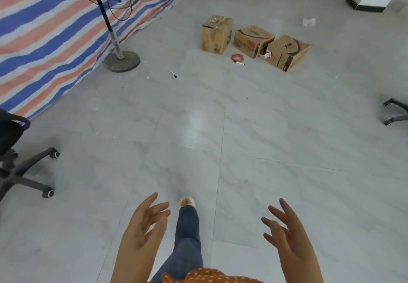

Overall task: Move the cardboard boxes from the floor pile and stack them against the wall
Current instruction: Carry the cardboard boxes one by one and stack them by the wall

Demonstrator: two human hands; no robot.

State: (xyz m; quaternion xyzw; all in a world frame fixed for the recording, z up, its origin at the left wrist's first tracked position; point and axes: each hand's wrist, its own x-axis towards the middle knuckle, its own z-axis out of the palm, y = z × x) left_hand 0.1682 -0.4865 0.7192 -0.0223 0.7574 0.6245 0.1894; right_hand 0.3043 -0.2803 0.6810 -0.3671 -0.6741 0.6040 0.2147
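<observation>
Pale grey floor tiles [254, 132] fill most of the view, glossy enough that a light patch is reflected on them. Three cardboard boxes [254, 40] are seen on the tiles at the far side, in a loose row. Taking the middle box [251, 39] as the landmark: the tallest box [215, 34] stands upright just to its left, apart by a narrow gap, and a third box [287, 51] lies tilted at its right, touching or nearly touching it, with crumpled paper showing at its open end. A red coil of cord [237, 57] lies just in front of the middle box, and a marker pen [173, 74] further out to its front left. A pedestal fan [121, 58] is placed well to the left of it, against a striped tarpaulin [44, 39].

Well short of the boxes, the left hand [144, 227] and the right hand [284, 232] are held out over the floor, palms facing each other, fingers spread and loosely bent. Nothing is held in either.
</observation>
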